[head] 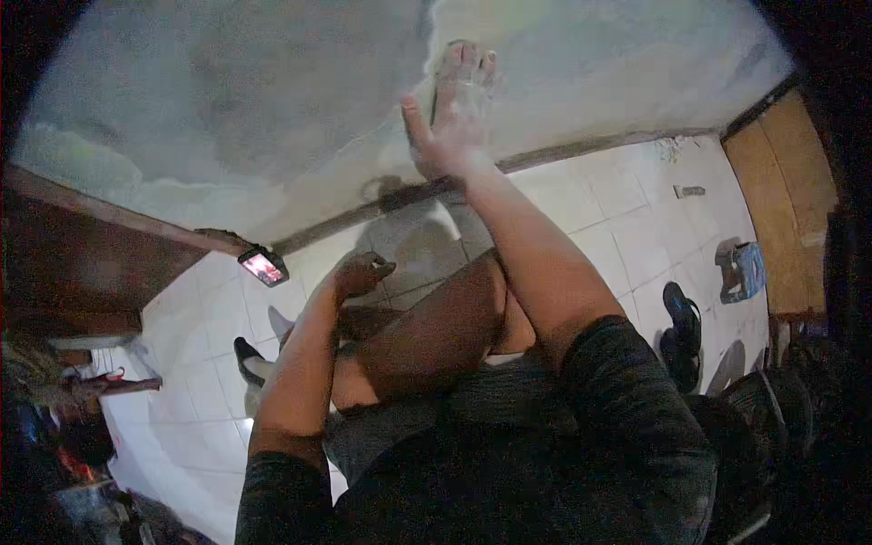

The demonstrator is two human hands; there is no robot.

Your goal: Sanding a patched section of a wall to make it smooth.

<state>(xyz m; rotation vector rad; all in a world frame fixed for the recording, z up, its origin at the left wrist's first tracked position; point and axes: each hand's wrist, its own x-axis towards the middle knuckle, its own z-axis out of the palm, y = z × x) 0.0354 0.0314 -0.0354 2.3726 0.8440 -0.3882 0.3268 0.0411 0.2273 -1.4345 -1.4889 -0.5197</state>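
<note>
My right hand (458, 112) is raised before the pale wall, thumb apart and fingers extended upward. It is blurred, and no object shows in it; whether it touches the wall is unclear. Lower and to the left, my left hand (368, 271) is held above the tiled floor beside my bent knee, its fingers curled. Whether something small is between those fingertips cannot be told. A small device with a lit screen (263, 267), perhaps a phone, is near the wall's corner at the left. My bent legs (436, 327) are below my forearms.
Dark flip-flops (681, 327) lie on the white floor tiles (627, 252) at the right. Near them are a blue and dark item (746, 272) and a wooden panel (783, 204). A dark shoe (251, 361) is at the left. Dim clutter (75, 409) fills the far left.
</note>
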